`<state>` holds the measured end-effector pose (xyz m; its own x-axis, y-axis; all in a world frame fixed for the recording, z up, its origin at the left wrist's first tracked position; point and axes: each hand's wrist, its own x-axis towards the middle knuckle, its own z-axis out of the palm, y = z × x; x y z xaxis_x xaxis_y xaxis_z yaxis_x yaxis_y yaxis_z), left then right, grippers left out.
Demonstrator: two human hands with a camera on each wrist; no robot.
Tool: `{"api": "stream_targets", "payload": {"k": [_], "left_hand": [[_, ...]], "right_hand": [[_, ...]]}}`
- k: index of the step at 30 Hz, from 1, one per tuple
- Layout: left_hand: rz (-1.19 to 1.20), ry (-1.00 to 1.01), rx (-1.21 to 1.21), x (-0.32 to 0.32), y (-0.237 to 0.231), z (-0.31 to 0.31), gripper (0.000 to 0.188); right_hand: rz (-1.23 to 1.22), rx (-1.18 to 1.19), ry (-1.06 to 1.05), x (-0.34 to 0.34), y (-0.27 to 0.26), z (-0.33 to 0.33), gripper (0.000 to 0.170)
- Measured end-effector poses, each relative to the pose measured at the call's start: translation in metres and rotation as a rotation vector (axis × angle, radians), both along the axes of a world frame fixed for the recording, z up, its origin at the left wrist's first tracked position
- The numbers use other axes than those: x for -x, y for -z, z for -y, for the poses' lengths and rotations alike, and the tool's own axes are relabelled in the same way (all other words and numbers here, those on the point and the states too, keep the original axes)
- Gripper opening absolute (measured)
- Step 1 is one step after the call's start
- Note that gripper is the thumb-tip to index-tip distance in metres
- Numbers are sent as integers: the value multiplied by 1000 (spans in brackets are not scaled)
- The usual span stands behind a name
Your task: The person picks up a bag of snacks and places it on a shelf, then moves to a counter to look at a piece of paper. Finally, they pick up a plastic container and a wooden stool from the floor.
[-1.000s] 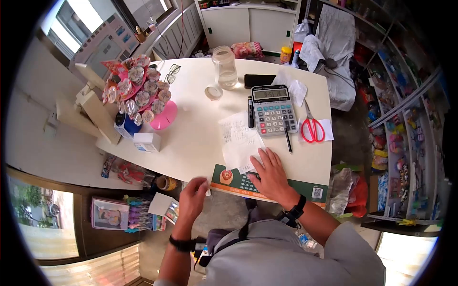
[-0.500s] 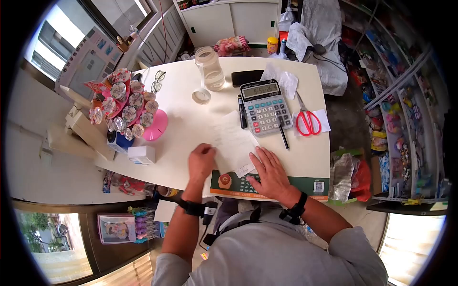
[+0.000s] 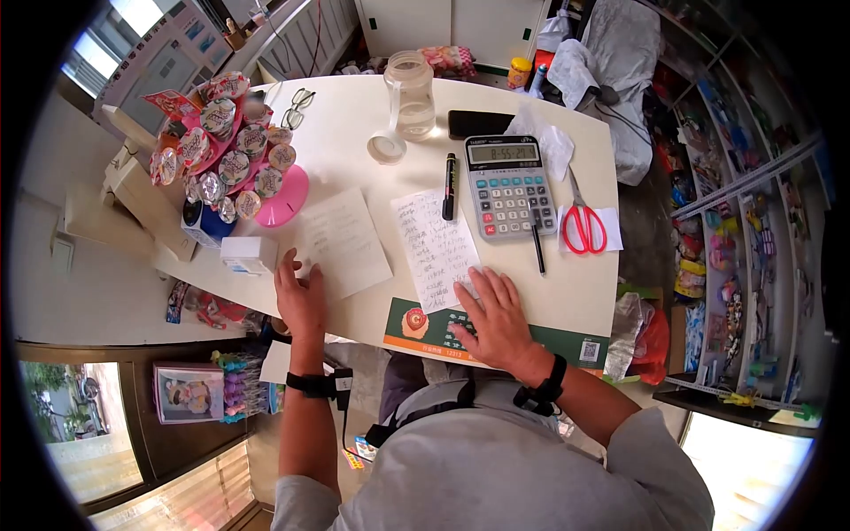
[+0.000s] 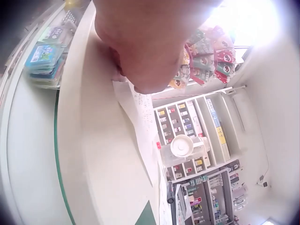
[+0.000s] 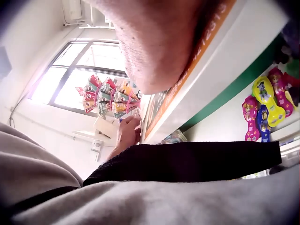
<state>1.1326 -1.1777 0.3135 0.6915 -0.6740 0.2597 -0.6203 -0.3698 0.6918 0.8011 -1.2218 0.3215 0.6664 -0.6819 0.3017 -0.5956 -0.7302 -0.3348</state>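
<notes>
Paper [image 3: 347, 243] moved left, corner touching left grip [image 3: 302, 296]

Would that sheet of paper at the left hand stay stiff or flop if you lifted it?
The sheet would probably flop: its edge looks bowed in the left wrist view. It is likely light, since it appears thin. A push might slide or buckle it, because the tabletop around it looks smooth.

The grey-and-black plastic calculator [image 3: 505, 196] displays digits beginning "8-55"; the flat green-and-orange printed sheet [image 3: 443, 333] bears "12313" along its orange edge.
</notes>
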Motion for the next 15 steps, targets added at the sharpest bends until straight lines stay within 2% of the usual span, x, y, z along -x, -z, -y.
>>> {"api": "stream_targets", "payload": {"k": [1, 4, 5, 15], "left_hand": [[-26, -25, -9, 6, -5, -2, 35], [119, 42, 72, 1, 25, -13, 32], [137, 52, 69, 2, 26, -14, 30], [206, 90, 104, 7, 28, -13, 21]], "right_hand": [[12, -7, 2, 1, 0, -1, 58], [51, 26, 2, 4, 7, 0, 54], [49, 18, -6, 3, 6, 1, 50], [128, -2, -134, 4, 8, 6, 46]]}}
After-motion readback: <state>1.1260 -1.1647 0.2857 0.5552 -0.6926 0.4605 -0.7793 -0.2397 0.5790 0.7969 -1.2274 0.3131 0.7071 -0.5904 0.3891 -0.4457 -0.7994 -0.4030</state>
